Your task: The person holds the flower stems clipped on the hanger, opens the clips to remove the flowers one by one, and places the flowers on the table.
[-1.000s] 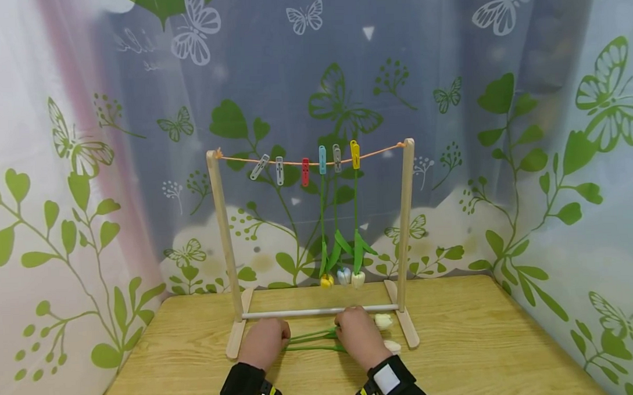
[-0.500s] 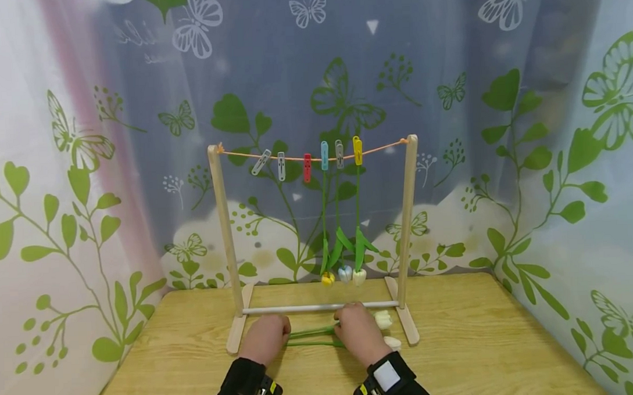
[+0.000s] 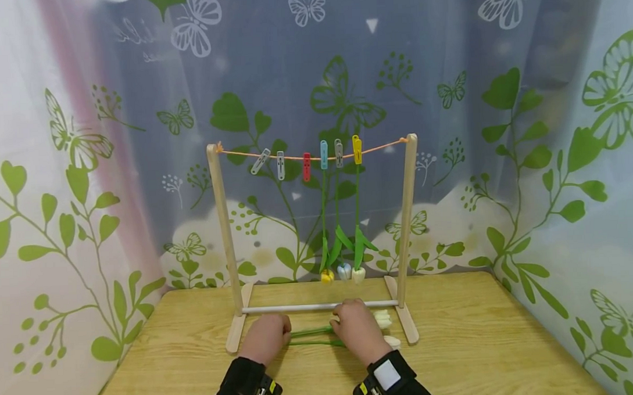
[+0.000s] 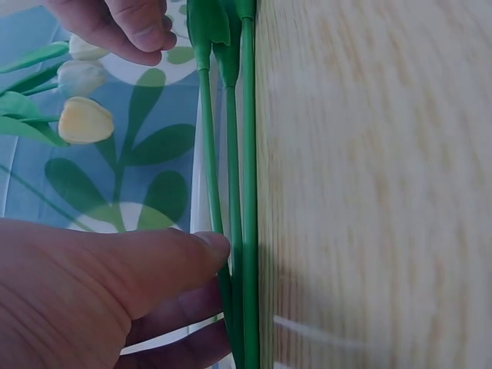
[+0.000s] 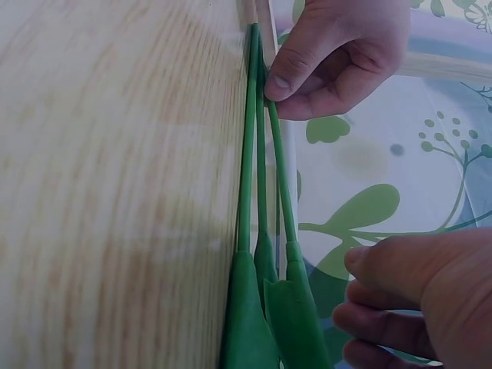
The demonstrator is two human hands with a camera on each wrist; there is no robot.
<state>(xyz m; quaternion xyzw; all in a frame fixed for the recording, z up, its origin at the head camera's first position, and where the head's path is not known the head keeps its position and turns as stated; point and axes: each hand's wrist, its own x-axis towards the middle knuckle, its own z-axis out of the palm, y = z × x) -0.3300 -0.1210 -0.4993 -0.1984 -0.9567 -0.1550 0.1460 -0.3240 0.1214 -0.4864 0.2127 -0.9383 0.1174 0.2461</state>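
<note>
Three artificial tulips lie on the table in front of the rack, their green stems running side by side. White heads of two, a far tulip (image 3: 382,319) and a near tulip (image 3: 392,342), show past my right hand. My left hand (image 3: 266,339) pinches one tulip stem (image 5: 283,177) near its end between thumb and fingers. Its thumb lies on that stem in the left wrist view. My right hand (image 3: 359,332) hovers over the leafy part of the tulips, fingers loosely bent with nothing between them. In the right wrist view, its fingertips (image 5: 357,257) stand apart from the leaves.
Behind the hands stands a wooden rack (image 3: 406,229) with an orange string (image 3: 294,158). Yellow, blue and white tulips hang head down from blue, grey and yellow clothespins (image 3: 357,151). A red clothespin (image 3: 307,167) and two light-grey ones (image 3: 280,165) hold nothing.
My right hand has shifted slightly left and away from me over the tulips. My left hand keeps its pinch on the stem, nearly still. The head view has shifted a little.
</note>
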